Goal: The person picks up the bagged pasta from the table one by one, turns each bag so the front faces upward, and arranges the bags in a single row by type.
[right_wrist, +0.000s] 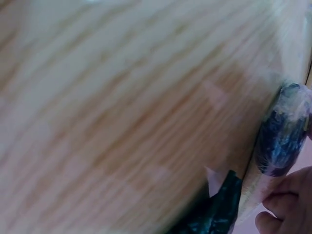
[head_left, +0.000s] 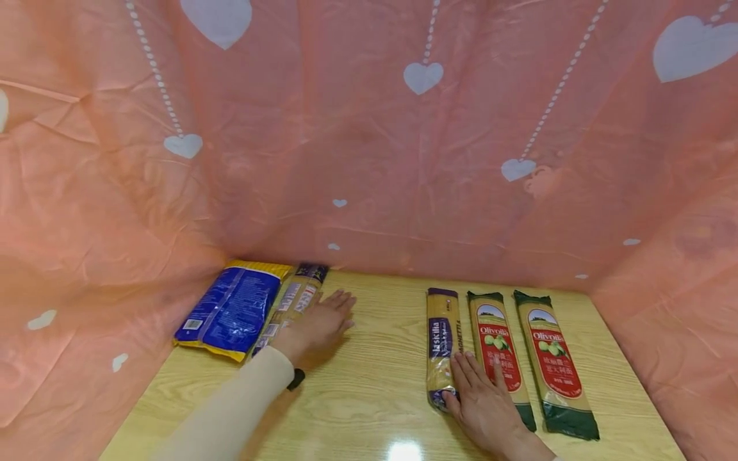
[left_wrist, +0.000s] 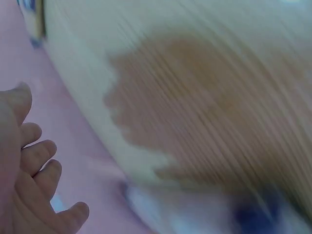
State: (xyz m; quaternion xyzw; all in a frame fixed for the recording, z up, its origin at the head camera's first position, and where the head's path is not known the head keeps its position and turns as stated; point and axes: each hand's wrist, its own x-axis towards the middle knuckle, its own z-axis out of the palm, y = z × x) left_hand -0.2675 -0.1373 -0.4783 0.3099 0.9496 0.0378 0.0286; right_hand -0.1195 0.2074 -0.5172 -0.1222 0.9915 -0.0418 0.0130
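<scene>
In the head view, my left hand (head_left: 319,323) is over the right side of a purple-ended spaghetti pack (head_left: 298,296) at the left, fingers extended. The left wrist view shows that hand (left_wrist: 36,180) with its fingers spread and nothing held. My right hand (head_left: 483,404) lies at the near end of another purple-ended spaghetti pack (head_left: 442,333), its fingers fairly straight along the pack's right edge and its thumb by the end. It partly covers an Olivoila pasta pack (head_left: 492,323). Up close, the right wrist view has the dark wrapper end (right_wrist: 280,141) beside the fingers.
A large blue and yellow bag (head_left: 233,307) lies left of the left spaghetti pack. A second Olivoila pack (head_left: 555,365) is at the far right. The wood-grain table (head_left: 369,358) is bordered by pink cloth (head_left: 369,166) with hearts at the back and sides.
</scene>
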